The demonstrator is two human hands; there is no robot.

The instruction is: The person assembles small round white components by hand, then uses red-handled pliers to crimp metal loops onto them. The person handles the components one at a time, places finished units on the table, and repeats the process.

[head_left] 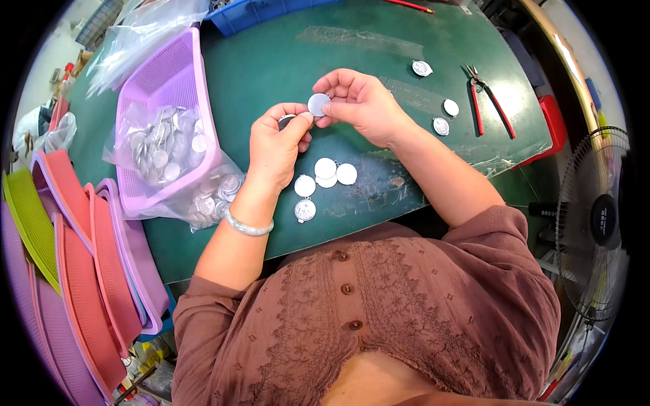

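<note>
A flat, round, silver-grey metal disc is pinched in the right hand, face showing. A dark, rounded piece, partly hidden, sits in the left hand.

Beyond the left hand and right hand, the green table leaves a broad lane open toward the blue crate at the far edge — only a flat, see-through strip lies across it. Leftward, the tall wall of the purple basket and a bag of discs block a low sweep. Rightward, loose discs and red-handled pliers leave narrow gaps; between the forearms, more discs obstruct the middle.
</note>
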